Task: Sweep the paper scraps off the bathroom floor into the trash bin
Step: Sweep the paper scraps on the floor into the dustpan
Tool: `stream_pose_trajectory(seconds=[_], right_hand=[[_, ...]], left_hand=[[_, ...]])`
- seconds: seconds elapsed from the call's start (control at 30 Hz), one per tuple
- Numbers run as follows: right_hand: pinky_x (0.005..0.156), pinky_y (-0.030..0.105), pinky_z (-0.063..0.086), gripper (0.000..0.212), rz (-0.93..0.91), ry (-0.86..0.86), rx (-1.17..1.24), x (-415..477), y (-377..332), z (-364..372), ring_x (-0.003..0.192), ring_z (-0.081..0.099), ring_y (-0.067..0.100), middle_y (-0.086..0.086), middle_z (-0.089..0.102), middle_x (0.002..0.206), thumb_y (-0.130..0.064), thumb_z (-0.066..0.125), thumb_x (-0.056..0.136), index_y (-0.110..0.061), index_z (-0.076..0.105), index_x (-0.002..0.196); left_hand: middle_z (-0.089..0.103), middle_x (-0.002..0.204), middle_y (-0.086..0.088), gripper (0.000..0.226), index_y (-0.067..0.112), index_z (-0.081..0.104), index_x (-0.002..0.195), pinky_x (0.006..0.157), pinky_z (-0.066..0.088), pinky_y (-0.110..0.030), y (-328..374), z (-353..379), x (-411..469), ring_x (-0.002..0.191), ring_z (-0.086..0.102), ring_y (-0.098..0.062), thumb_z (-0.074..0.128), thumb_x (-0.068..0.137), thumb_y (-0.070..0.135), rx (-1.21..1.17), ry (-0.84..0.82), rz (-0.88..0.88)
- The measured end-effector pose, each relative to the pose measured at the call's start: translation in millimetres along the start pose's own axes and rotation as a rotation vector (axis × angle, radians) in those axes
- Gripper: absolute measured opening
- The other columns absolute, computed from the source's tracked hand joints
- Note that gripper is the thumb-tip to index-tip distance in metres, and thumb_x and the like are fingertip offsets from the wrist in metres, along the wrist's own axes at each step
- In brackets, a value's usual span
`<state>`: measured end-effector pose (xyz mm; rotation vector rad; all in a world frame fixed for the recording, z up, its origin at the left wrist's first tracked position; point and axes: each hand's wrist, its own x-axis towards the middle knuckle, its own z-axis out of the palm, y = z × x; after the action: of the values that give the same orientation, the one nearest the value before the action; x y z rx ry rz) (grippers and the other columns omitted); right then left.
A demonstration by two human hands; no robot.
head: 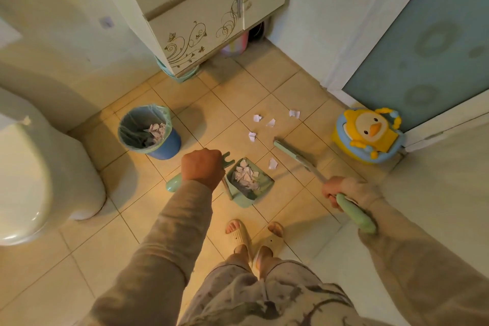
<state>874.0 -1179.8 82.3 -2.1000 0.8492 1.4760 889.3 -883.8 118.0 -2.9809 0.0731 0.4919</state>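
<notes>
A green dustpan (260,190) rests on the tiled floor in front of my feet, filled with white paper scraps (246,174). My left hand (202,167) is closed around the dustpan's long green handle. My right hand (334,190) grips the green broom handle (354,213); the broom head (287,149) lies on the floor to the right of the dustpan. Several loose paper scraps (272,163) lie on the tiles beyond the dustpan, one close to its right edge. A blue trash bin (169,145) with a liner stands to the left, holding some scraps.
A white toilet (31,167) fills the left side. A decorated vanity cabinet (201,8) stands at the back. A yellow duck potty (369,135) sits at the right by a frosted door (423,42). My slippered feet (254,241) stand below the dustpan.
</notes>
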Motion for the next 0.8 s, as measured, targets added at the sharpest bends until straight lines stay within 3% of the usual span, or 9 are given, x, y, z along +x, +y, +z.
stream_pose_trajectory(seconds=[0.07,0.17,0.43,0.53,0.8], right_hand=[[0.04,0.015,0.035,0.023,0.03,-0.062,-0.002,-8,7,9,0.031,0.037,0.013,0.0,0.038,0.028,-0.005,0.037,0.086,-0.007,0.038,0.063],[0.044,0.019,0.035,0.024,0.029,-0.131,0.049,-10,27,26,0.037,0.036,0.013,0.0,0.04,0.034,-0.009,0.04,0.082,-0.01,0.041,0.058],[0.036,0.013,0.03,0.036,-0.045,-0.294,0.335,-28,45,30,0.025,0.036,0.006,-0.003,0.039,0.032,-0.005,0.037,0.093,-0.013,0.035,0.058],[0.036,0.012,0.029,0.037,-0.037,-0.292,0.413,-31,46,24,0.025,0.036,0.005,-0.002,0.039,0.034,-0.006,0.038,0.094,-0.013,0.035,0.057],[0.034,0.01,0.029,0.043,-0.014,-0.179,0.338,-30,26,10,0.021,0.034,0.008,0.0,0.033,0.028,-0.001,0.035,0.092,-0.013,0.034,0.051]], left_hand=[[0.07,0.088,-0.005,0.021,0.018,0.068,0.1,0.072,0.05,-0.031,0,2,1,0.083,0.067,-0.027,0.058,0.088,0.033,0.009,0.004,0.011],[0.07,0.089,-0.004,0.022,0.019,0.068,0.101,0.073,0.051,-0.031,-2,5,3,0.084,0.067,-0.026,0.057,0.089,0.034,0.002,0.013,0.026],[0.07,0.091,-0.003,0.022,0.019,0.067,0.101,0.066,0.045,-0.028,-13,3,11,0.087,0.067,-0.026,0.058,0.088,0.034,0.014,0.036,0.055],[0.07,0.092,-0.003,0.021,0.019,0.067,0.1,0.068,0.046,-0.029,-16,3,14,0.087,0.067,-0.026,0.058,0.088,0.033,0.009,0.03,0.056],[0.07,0.092,-0.004,0.023,0.019,0.066,0.103,0.074,0.051,-0.031,-28,8,9,0.087,0.067,-0.027,0.058,0.088,0.034,-0.048,0.03,0.057]])
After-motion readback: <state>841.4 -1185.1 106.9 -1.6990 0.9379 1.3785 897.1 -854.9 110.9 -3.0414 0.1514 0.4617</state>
